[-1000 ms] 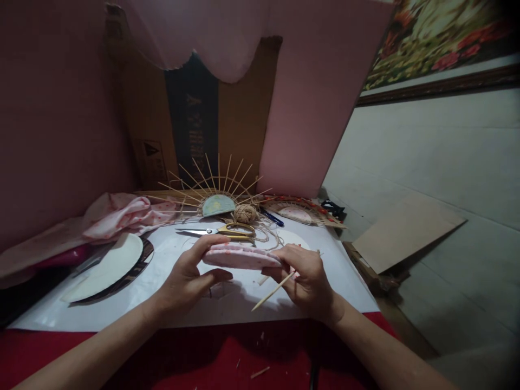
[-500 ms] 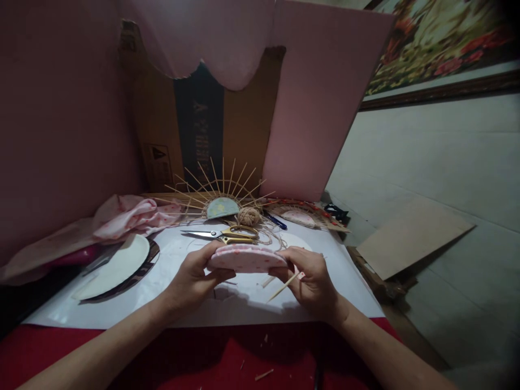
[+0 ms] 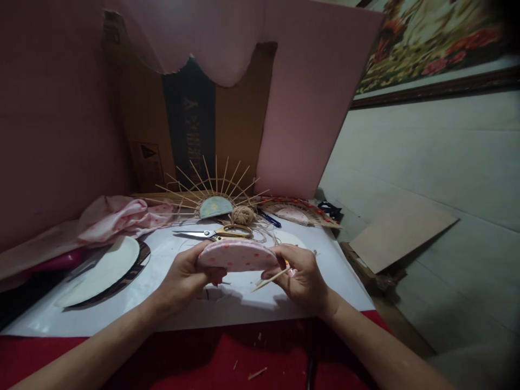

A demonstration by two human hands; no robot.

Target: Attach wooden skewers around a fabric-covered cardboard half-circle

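Observation:
Both of my hands hold up a pink half-round pad covered in dotted fabric (image 3: 236, 254), its flat edge down. My left hand (image 3: 184, 276) grips its left end with fingers curled. At the right end my right hand (image 3: 300, 276) pinches the pad and also keeps a thin wooden stick (image 3: 269, 279) between its fingers, pointing down-left. Underneath lies a white sheet (image 3: 227, 309) on a red cloth (image 3: 195, 357).
Gold-handled scissors (image 3: 215, 233), a twine ball (image 3: 242, 214) and a blue half-round piece with radiating sticks (image 3: 214, 206) lie behind. Pink fabric (image 3: 117, 216) and a white disc (image 3: 101, 270) are at left. Cardboard and pink panels stand at the back. A board (image 3: 400, 233) lies on the floor at right.
The pad has been tipped up from nearly flat so its dotted face shows toward me. Both hands rose slightly with it; the stick stays in my right hand.

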